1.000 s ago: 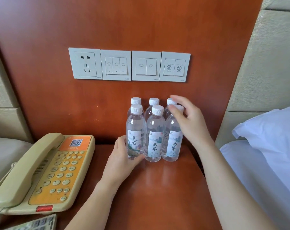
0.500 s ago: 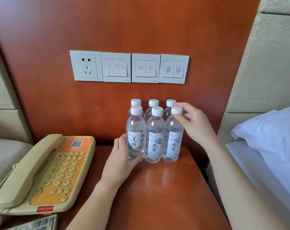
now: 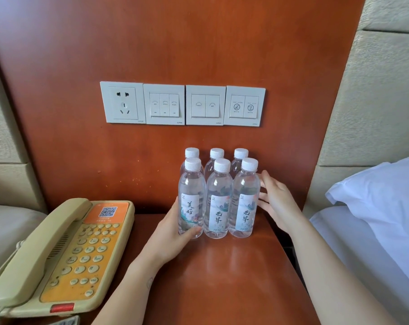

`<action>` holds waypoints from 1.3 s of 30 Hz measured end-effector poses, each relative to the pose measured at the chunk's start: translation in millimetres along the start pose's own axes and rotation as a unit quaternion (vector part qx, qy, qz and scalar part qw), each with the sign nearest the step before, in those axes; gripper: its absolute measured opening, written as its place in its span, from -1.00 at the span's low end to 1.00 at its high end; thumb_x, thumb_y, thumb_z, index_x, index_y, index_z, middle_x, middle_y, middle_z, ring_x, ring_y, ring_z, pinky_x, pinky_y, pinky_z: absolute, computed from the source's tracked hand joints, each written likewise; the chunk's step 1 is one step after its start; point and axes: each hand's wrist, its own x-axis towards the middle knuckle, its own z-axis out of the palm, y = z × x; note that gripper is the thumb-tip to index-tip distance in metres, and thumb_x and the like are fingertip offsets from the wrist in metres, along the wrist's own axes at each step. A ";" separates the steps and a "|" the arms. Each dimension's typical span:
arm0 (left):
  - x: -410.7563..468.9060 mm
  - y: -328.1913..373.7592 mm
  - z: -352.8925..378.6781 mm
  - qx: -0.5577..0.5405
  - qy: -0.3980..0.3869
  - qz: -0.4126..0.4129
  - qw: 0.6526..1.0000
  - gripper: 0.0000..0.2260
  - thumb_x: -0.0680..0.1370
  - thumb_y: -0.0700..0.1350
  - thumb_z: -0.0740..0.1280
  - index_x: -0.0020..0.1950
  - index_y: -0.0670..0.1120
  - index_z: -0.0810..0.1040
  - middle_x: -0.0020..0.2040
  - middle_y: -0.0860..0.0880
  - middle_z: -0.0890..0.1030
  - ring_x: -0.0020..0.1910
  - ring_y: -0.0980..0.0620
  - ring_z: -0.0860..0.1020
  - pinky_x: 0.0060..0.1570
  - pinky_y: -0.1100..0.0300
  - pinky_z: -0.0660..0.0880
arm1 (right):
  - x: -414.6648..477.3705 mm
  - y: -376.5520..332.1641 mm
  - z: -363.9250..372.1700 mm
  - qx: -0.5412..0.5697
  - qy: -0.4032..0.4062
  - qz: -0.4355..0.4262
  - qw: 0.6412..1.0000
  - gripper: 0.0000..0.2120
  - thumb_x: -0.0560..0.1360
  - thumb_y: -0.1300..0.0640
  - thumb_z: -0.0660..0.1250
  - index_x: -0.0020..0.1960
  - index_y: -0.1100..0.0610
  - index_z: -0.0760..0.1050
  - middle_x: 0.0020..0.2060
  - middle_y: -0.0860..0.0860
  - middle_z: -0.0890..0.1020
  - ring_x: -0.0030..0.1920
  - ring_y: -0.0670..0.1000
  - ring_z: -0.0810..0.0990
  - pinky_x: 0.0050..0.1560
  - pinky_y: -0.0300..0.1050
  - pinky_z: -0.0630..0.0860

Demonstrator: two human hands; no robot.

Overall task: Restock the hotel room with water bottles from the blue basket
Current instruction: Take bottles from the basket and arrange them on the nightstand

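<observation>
Several clear water bottles with white caps stand in two rows on the wooden nightstand (image 3: 222, 277), against the wall panel. My left hand (image 3: 173, 233) holds the base of the front left bottle (image 3: 191, 198), thumb across its front. The front middle bottle (image 3: 218, 200) and front right bottle (image 3: 245, 198) stand beside it. My right hand (image 3: 276, 202) lies just right of the front right bottle with fingers straight and spread, at or very near its side. No blue basket is in view.
A beige and orange telephone (image 3: 58, 254) takes the nightstand's left part. Socket and switch plates (image 3: 182, 104) sit on the wall above the bottles. A white pillow and bed (image 3: 381, 207) lie to the right. Padded headboard panels flank the wood panel.
My right hand left the cap of the front right bottle and dropped beside its body, fingers now straight. My left hand stays on the front left bottle.
</observation>
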 end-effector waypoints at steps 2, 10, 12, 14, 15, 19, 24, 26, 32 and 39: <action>-0.3 -1.2 -0.3 0.016 0.009 -0.007 1.000 -0.42 0.48 -0.04 0.45 0.32 0.40 0.25 0.15 0.51 0.48 0.15 0.47 0.46 -0.04 0.63 0.34 | 2.0 -0.2 3.4 0.004 -0.001 0.005 1.000 -0.68 0.63 -0.17 0.10 0.23 -0.09 0.52 0.05 -0.25 0.65 0.15 -0.07 0.60 0.15 -0.09 0.54; 2.1 -8.0 -0.4 0.016 0.033 -0.022 0.999 -0.39 0.40 0.05 0.51 0.30 0.39 0.28 0.32 0.30 0.39 0.31 0.40 0.35 0.29 0.32 0.36 | -3.7 -0.6 11.8 -0.004 0.002 -0.020 1.000 -0.73 0.60 -0.23 0.09 -0.02 -0.27 0.55 -0.01 -0.31 0.65 0.17 -0.12 0.57 0.27 -0.04 0.46; 2.1 -6.6 -0.7 0.005 0.022 -0.031 0.999 -0.19 0.35 0.17 0.53 0.49 0.28 0.16 0.44 0.25 0.32 0.41 0.34 0.29 0.38 0.23 0.31 | -8.9 5.4 12.4 -0.004 0.002 -0.042 0.999 -0.69 0.52 -0.35 0.09 0.09 -0.31 0.52 0.09 -0.32 0.61 0.25 -0.15 0.52 0.31 -0.05 0.40; 1.9 -3.4 -0.1 -0.006 0.004 -0.030 1.000 -0.06 0.33 0.24 0.51 0.56 0.23 0.03 0.45 0.30 0.33 0.40 0.33 0.32 0.36 0.28 0.32 | -16.1 16.3 12.4 0.005 -0.018 -0.064 0.998 -0.43 0.39 -0.48 0.17 0.31 -0.27 0.42 0.25 -0.27 0.54 0.31 -0.17 0.47 0.34 -0.05 0.37; 1.6 -2.5 0.5 0.000 -0.002 -0.021 1.000 -0.10 0.35 0.23 0.49 0.54 0.29 0.02 0.39 0.36 0.38 0.34 0.38 0.38 0.26 0.41 0.35 | -19.9 22.6 13.1 0.005 -0.041 -0.073 0.996 -0.31 0.34 -0.48 0.26 0.39 -0.23 0.34 0.29 -0.25 0.51 0.32 -0.20 0.46 0.31 -0.08 0.39; 1.3 -1.5 0.7 0.037 0.004 -0.025 0.999 -0.27 0.42 0.10 0.47 0.43 0.41 0.11 0.18 0.51 0.46 0.16 0.47 0.47 -0.05 0.63 0.36 | -26.9 39.2 17.5 -0.055 -0.104 -0.080 0.990 -0.24 0.34 -0.07 0.54 0.38 -0.33 0.20 0.17 -0.41 0.52 0.16 -0.39 0.51 -0.10 -0.47 0.51; 0.5 -5.5 0.6 0.048 0.005 -0.046 0.998 -0.32 0.46 0.06 0.47 0.46 0.27 0.17 0.10 0.54 0.48 0.11 0.50 0.47 -0.05 0.59 0.37 | -24.4 43.9 14.6 -0.099 -0.078 -0.066 0.990 -0.23 0.35 0.02 0.54 0.28 -0.49 0.16 0.09 -0.54 0.49 0.09 -0.50 0.47 -0.22 -0.52 0.48; 0.0 -5.8 1.4 0.059 0.011 -0.052 0.997 -0.34 0.46 0.07 0.46 0.46 0.23 0.19 0.10 0.47 0.51 0.11 0.45 0.49 0.02 0.49 0.39 | -25.4 44.0 15.0 -0.104 -0.074 -0.067 0.990 -0.24 0.36 -0.02 0.53 0.30 -0.51 0.15 0.12 -0.53 0.48 0.10 -0.51 0.46 -0.22 -0.53 0.48; -1.7 -6.1 1.3 0.055 0.038 -0.066 0.996 -0.32 0.37 0.11 0.53 0.37 0.30 0.25 0.08 0.47 0.53 0.12 0.43 0.50 0.10 0.35 0.47 | -30.4 50.8 12.2 -0.109 -0.070 -0.058 0.990 -0.13 0.32 0.02 0.57 0.39 -0.40 0.11 0.13 -0.51 0.47 0.10 -0.48 0.48 -0.17 -0.54 0.46; -8.5 -5.4 0.4 0.085 0.072 -0.062 0.992 -0.44 0.34 0.10 0.55 0.20 0.37 0.33 0.05 0.48 0.51 0.10 0.39 0.52 0.11 0.33 0.50 | -33.3 61.6 -8.3 -0.222 -0.034 -0.021 0.974 -0.42 0.28 -0.05 0.55 0.23 -0.18 0.39 0.10 -0.21 0.59 0.14 -0.17 0.57 0.16 -0.16 0.52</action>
